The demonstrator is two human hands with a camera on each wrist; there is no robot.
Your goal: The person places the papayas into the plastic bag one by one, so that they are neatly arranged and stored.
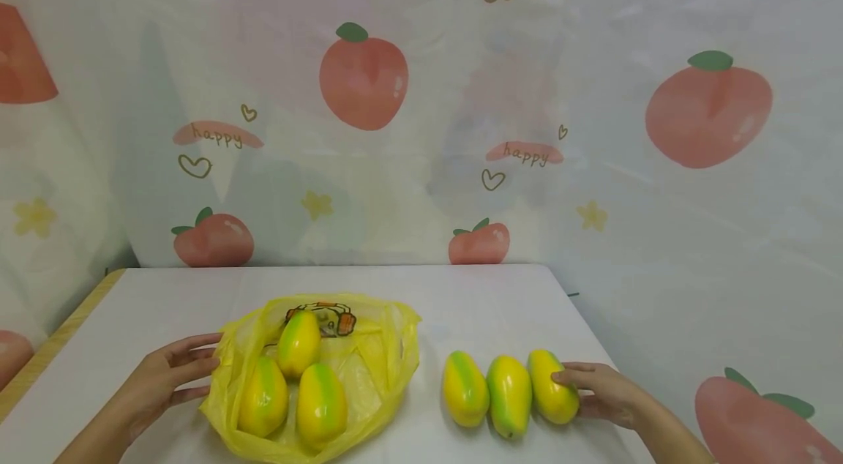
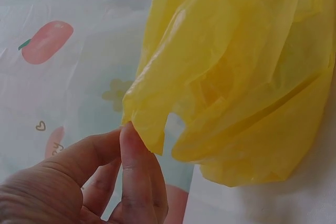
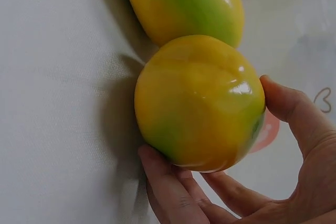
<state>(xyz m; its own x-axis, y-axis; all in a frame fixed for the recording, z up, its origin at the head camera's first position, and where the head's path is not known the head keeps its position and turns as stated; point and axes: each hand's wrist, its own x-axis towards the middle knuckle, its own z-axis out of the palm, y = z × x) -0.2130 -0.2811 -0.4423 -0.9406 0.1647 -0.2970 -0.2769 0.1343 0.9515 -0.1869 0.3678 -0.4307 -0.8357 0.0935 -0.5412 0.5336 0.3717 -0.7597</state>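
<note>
A thin yellow plastic bag [image 1: 375, 372] lies spread with its mouth wide, left of the middle of the table. Three yellow-green mangoes [image 1: 299, 343] sit inside it. At its left side, my left hand [image 1: 161, 380] pinches the edge of the bag between thumb and fingers, plain in the left wrist view. My right hand [image 1: 607, 392] holds the rightmost mango [image 3: 199, 103] of a row of three, its thumb on one side and fingers curled round the other. Beside that one stand a middle mango [image 1: 509, 397] and a left mango [image 1: 465, 389].
The white table [image 1: 448, 296] ends at a hanging cloth [image 1: 421, 193] printed with peaches, flowers and hearts, which also runs along the right side. A strip of wooden edge [image 1: 62, 336] shows at the table's left. White tabletop separates the bag from the row of mangoes.
</note>
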